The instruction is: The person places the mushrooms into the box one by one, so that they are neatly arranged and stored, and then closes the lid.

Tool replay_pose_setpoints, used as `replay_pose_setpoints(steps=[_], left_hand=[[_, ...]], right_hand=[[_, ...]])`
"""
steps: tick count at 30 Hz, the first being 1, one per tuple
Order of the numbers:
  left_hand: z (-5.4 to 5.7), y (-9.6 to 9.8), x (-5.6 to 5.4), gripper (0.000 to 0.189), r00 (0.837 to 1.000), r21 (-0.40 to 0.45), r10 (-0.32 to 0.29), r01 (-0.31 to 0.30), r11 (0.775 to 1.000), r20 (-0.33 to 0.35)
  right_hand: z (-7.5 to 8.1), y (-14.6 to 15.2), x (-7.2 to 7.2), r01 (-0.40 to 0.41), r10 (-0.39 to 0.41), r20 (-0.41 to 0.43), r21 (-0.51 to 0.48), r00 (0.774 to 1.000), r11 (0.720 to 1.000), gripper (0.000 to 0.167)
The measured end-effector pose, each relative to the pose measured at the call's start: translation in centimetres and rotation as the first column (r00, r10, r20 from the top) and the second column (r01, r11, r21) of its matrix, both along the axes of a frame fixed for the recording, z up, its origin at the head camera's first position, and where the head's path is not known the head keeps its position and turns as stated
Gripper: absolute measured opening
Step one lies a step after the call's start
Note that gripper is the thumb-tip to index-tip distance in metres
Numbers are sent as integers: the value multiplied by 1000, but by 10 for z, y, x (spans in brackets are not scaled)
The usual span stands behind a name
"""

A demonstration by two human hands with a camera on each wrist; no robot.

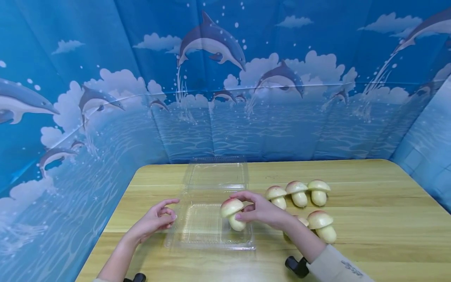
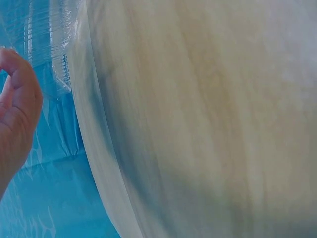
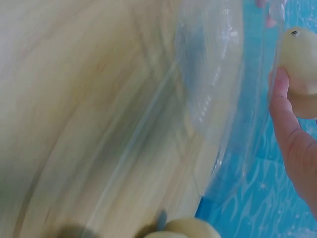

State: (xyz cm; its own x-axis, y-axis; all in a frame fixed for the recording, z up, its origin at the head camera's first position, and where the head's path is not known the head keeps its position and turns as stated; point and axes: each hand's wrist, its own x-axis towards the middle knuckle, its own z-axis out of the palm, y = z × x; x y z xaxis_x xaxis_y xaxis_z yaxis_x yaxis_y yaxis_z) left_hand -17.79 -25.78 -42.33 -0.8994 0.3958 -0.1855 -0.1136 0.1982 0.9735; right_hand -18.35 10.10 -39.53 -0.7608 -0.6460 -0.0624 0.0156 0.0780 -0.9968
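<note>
My right hand [image 1: 262, 211] pinches a mushroom-shaped piece [image 1: 230, 208] with a pale stem and a red-tinged cap, holding it over the right part of a clear plastic box [image 1: 201, 244]. In the right wrist view, the thumb presses the pale mushroom [image 3: 299, 62], and the box's transparent wall [image 3: 233, 124] stands beside it. The box's lid [image 1: 216, 174] is folded back, away from me. Near the box's left rim is my left hand [image 1: 155, 221], its fingers loosely bent with nothing in them. Only part of this hand [image 2: 20, 104] enters the left wrist view.
Right of the box, three similar mushrooms [image 1: 297, 192] stand in a back row. A nearer mushroom [image 1: 322, 226] lies in front, with another mushroom [image 1: 300, 220] partly hidden behind my right forearm. A blue dolphin-print curtain [image 1: 225, 117] surrounds the wooden table [image 1: 380, 219].
</note>
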Motion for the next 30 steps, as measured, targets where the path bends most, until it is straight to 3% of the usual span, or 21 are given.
replay_pose_setpoints(steps=[9, 24, 30], left_hand=[[-1, 0, 0, 64, 1000, 7, 0, 0, 1000, 8], [1, 1, 2, 62, 1000, -1, -4, 4, 1000, 4], [1, 0, 1, 63, 1000, 2, -2, 2, 1000, 6]], right_hand=[[-10, -25, -1, -23, 22, -16, -20, 1000, 1000, 57], [-18, -72, 0, 20, -12, -79, 94, 997, 995, 56], [-22, -85, -2, 31, -25, -65, 95, 998, 995, 56]])
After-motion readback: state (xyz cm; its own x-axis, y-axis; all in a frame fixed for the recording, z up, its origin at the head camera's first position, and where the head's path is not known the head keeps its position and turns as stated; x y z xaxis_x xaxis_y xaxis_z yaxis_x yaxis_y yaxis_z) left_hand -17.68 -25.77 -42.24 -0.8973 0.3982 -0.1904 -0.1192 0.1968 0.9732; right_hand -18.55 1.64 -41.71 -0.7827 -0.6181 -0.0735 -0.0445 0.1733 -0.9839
